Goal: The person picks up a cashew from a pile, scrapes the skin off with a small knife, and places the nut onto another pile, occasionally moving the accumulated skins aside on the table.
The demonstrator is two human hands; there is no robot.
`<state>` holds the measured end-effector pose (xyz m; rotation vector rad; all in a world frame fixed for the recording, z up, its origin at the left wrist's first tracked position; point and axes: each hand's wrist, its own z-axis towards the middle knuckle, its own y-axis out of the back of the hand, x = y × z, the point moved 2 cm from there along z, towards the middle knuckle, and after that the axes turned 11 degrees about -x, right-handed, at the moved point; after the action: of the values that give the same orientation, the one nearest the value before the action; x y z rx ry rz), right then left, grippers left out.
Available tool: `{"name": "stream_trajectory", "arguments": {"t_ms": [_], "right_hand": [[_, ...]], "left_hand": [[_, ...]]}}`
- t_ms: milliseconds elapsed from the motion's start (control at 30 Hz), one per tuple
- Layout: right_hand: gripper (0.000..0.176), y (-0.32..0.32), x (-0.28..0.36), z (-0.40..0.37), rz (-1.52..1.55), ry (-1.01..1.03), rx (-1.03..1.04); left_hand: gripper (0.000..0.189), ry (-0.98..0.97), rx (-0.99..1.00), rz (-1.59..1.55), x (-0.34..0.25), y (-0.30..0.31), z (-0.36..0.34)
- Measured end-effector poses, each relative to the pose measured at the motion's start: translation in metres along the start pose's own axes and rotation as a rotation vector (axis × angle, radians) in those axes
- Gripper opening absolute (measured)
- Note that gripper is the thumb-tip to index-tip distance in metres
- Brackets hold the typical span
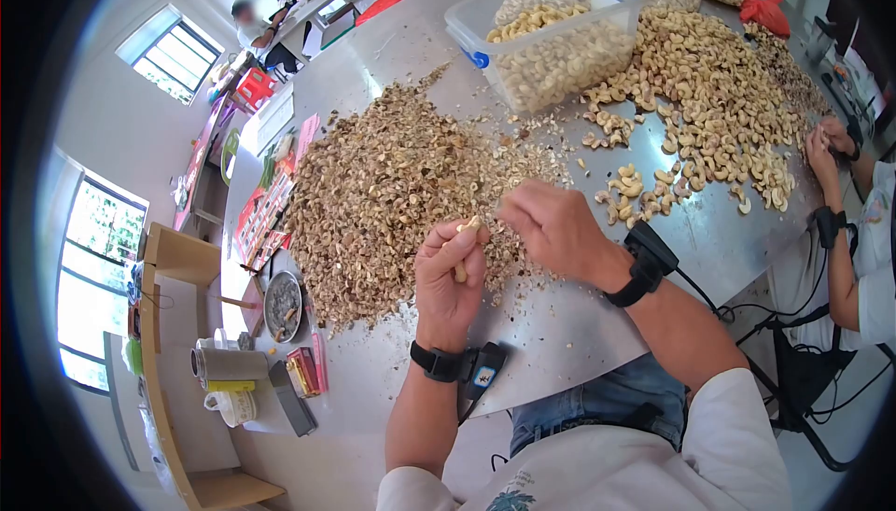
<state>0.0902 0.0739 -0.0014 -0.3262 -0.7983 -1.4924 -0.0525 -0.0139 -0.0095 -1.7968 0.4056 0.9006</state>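
Observation:
My left hand (450, 273) is closed on a pale cashew nut (472, 225), held up between thumb and forefinger. A second cashew (460, 272) shows lower down, against the curled fingers. Just to the right, my right hand (553, 229) has its fingers bent inward, near the held nut but apart from it; whatever its fingertips pinch is hidden. Behind both hands spreads a large heap of brown husk and nut fragments (383, 203). Several loose cashews (635, 184) lie on the metal table (560, 324) beyond my right hand.
A clear plastic box (560, 68) of cashews stands at the back, beside a wide cashew pile (719, 91). A co-worker's hands (826, 142) are at the right edge. At the left are a metal bowl (283, 306) and a red box (303, 371). Cables (803, 324) hang at the right.

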Motion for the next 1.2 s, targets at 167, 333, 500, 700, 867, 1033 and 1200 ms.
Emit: {"name": "stream_trajectory", "arguments": {"t_ms": [167,333,500,700,867,1033,1200], "right_hand": [[0.013,0.007,-0.001,0.007,0.083,-0.01,0.033],[0.009,0.003,0.004,0.002,0.143,0.038,0.105],[0.009,0.002,0.006,0.0,0.104,0.078,0.099],[0.011,0.004,0.008,0.001,-0.16,0.092,-0.045],[0.017,0.046,-0.029,0.023,-0.4,-0.03,-0.209],[0.021,0.132,-0.078,0.036,-0.774,-0.391,-0.378],[0.024,0.165,-0.09,0.029,-0.907,-0.555,-0.351]], "left_hand": [[0.011,-0.006,-0.024,-0.027,0.002,-0.001,0.0],[0.015,0.003,-0.001,-0.047,0.005,-0.002,0.002],[0.015,0.024,0.006,-0.025,0.005,-0.001,0.001],[0.015,0.041,-0.047,-0.012,0.006,0.001,0.001],[0.015,0.031,-0.007,-0.017,0.008,0.007,0.003],[0.016,0.054,0.066,-0.092,0.007,0.003,0.003],[0.015,0.093,0.011,-0.112,0.008,-0.004,-0.001]]}}
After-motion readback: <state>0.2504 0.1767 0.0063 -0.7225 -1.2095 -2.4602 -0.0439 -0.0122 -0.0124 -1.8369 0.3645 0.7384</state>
